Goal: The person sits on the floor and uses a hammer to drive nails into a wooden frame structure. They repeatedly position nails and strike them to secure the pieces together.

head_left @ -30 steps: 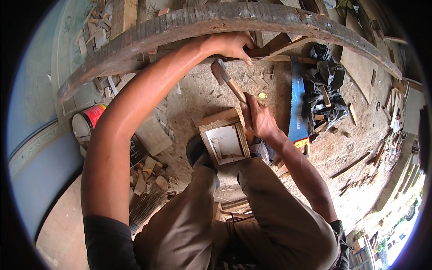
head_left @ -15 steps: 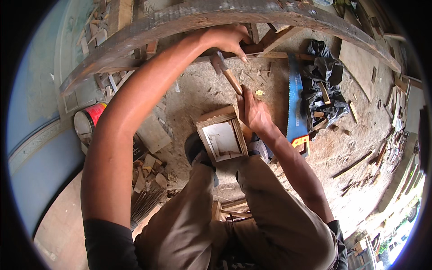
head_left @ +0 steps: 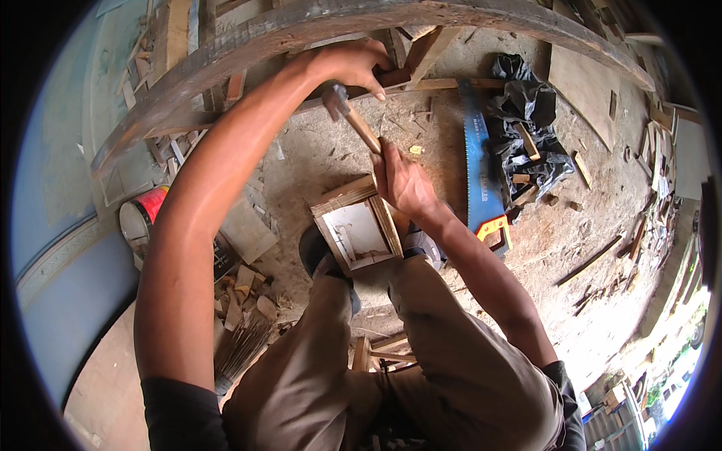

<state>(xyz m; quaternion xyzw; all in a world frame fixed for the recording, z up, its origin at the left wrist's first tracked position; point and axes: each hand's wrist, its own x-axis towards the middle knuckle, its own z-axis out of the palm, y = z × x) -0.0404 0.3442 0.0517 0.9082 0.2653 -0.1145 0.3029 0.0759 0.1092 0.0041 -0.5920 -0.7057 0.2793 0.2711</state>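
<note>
My right hand (head_left: 407, 180) grips the wooden handle of a hammer (head_left: 363, 133). Its metal head, slightly smeared, is up and to the left, close below my left hand (head_left: 359, 66). That hand reaches far forward to a short dark wooden piece (head_left: 396, 77) behind the long beam. Its thumb points down apart from the fingers, which curl over the wood and are partly hidden. Beneath my right wrist, between my feet, stands a small wooden box (head_left: 359, 234) with a pale interior.
A long worn wooden beam (head_left: 301, 31) crosses the far side. To the right lie a handsaw (head_left: 481, 161) and a crumpled black plastic bag (head_left: 530, 113) with wood offcuts on it. A red-banded can (head_left: 139, 222) and a heap of wood scraps (head_left: 244, 293) are at left.
The whole scene has shifted a little left in the picture. Against the wood and my left hand, the hammer and right hand have barely moved. Both hands keep their grip.
</note>
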